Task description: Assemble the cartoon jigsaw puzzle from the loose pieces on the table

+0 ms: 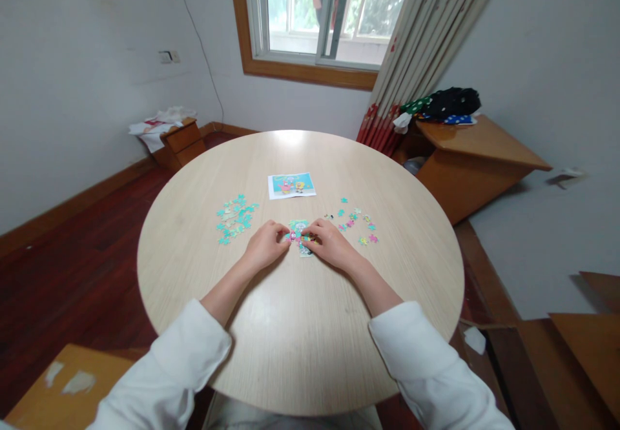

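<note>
A partly joined jigsaw puzzle [301, 226] lies on the round table between my hands, with teal, pink and yellow parts showing. My left hand [265, 244] pinches a pink puzzle piece at the puzzle's left edge. From the other side, my right hand [329, 243] has its fingers closed at the right edge, over pieces with yellow on them; its fingertips cover part of the puzzle. Loose teal puzzle pieces [235, 218] are spread to the left. Pink, yellow and teal loose pieces [351, 223] lie to the right. Behind the puzzle rests a printed cartoon picture [291, 186].
The pale round table [300, 339] fills the middle. A tilted wooden cabinet [479, 152] with clothes on top stands at the right, beside a curtain [426, 42]. A small wooden drawer unit [181, 143] is at the far left. A wooden stool [72, 385] sits at the lower left.
</note>
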